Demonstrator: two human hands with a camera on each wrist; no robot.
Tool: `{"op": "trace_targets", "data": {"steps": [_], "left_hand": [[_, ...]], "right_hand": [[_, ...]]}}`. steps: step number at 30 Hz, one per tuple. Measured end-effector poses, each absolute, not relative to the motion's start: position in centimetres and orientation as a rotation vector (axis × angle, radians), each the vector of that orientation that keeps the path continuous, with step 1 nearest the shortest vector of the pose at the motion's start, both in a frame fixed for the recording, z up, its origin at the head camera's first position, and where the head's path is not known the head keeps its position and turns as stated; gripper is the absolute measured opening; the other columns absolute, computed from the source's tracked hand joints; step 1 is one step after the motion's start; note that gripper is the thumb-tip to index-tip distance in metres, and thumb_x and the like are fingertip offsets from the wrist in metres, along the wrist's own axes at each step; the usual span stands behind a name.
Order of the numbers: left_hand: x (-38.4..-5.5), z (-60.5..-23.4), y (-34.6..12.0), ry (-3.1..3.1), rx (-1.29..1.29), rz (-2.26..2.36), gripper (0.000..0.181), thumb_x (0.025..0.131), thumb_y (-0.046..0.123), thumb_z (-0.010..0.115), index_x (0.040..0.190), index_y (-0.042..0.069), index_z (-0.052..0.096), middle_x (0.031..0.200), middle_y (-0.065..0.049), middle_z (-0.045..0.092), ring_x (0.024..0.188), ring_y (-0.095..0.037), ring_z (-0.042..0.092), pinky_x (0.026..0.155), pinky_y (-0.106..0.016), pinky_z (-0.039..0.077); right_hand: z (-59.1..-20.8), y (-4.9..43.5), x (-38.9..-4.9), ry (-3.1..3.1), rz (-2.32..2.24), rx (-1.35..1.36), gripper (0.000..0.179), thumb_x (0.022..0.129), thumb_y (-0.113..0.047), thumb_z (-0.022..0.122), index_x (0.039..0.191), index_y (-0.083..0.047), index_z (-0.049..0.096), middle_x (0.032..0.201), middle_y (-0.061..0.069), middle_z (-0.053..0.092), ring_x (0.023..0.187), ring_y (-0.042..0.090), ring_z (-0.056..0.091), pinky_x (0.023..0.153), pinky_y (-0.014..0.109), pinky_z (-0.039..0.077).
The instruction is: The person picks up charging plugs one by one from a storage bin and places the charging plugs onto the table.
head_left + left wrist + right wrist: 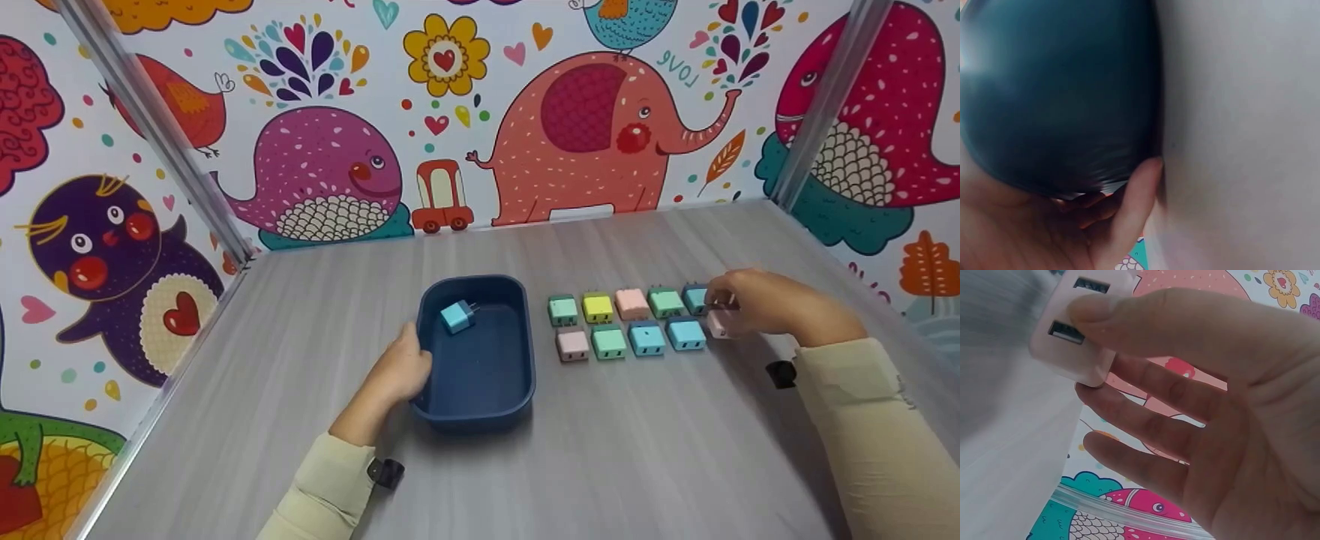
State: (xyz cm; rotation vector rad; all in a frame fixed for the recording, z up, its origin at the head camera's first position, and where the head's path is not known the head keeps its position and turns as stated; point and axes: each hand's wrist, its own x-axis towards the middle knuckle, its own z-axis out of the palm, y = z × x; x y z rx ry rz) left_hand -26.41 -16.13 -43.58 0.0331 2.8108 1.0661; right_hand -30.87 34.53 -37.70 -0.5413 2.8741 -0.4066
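My right hand (757, 300) pinches a pale pink USB wall charger (1072, 332) at the right end of the front row. In the right wrist view its thumb presses the face with two USB ports, and the other fingers lie behind and below. My left hand (401, 367) grips the left side of a dark blue plastic bin (476, 416); in the left wrist view its thumb (1140, 197) lies along the outer wall. Inside the bin, near its back left corner, lies one light blue charger (456, 318) with its prongs pointing right.
Two rows of chargers stand between the bin and my right hand. A yellow charger (598, 307), a pink charger (632, 304) and a blue charger (685, 334) are among several. Printed cartoon panels (450, 112) border the grey table (615, 442) at the back and sides.
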Motion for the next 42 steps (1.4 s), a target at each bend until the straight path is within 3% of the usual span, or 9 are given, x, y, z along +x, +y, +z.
{"op": "trace_targets", "data": {"steps": [9, 26, 36, 42], "left_hand": [[-26.5, -43.6, -16.1, 2.821, 0.025, 1.07, 0.066, 0.108, 0.01, 0.038, 0.165, -0.012, 0.013, 0.164, -0.037, 0.032, 0.151, -0.047, 0.037, 0.12, -0.06, 0.034], [-26.5, -43.5, -16.0, 2.799, 0.034, 1.096, 0.067, 0.108, 0.01, 0.037, 0.165, -0.012, 0.01, 0.167, -0.036, 0.027, 0.154, -0.046, 0.032, 0.122, -0.059, 0.031], [-26.4, -43.4, -16.0, 2.808, 0.028, 1.086, 0.067, 0.108, 0.01, 0.038, 0.165, -0.013, 0.01, 0.168, -0.035, 0.026, 0.155, -0.046, 0.03, 0.124, -0.059, 0.028], [-26.4, -43.4, -16.0, 2.822, 0.041, 1.098, 0.065, 0.108, 0.009, 0.038, 0.164, -0.013, 0.015, 0.164, -0.036, 0.034, 0.151, -0.046, 0.038, 0.12, -0.059, 0.034]], "right_hand": [[-38.2, 34.3, -30.9, 2.875, -0.375, -0.528, 0.03, 0.091, -0.007, 0.081, 0.12, -0.002, 0.075, 0.108, 0.012, 0.071, 0.092, 0.028, 0.063, 0.083, 0.053, 0.061], [-39.3, 34.2, -31.3, 2.872, -0.364, -0.563, 0.023, 0.088, -0.003, 0.082, 0.109, -0.001, 0.074, 0.098, 0.009, 0.069, 0.086, 0.027, 0.06, 0.074, 0.045, 0.057], [-39.2, 34.0, -31.4, 2.861, -0.364, -0.528, 0.03, 0.087, -0.003, 0.084, 0.115, -0.001, 0.075, 0.102, 0.011, 0.07, 0.089, 0.028, 0.061, 0.08, 0.05, 0.059], [-39.1, 34.1, -31.4, 2.856, -0.361, -0.521, 0.027, 0.088, -0.003, 0.082, 0.115, -0.002, 0.075, 0.104, 0.012, 0.07, 0.091, 0.029, 0.061, 0.083, 0.053, 0.059]]}}
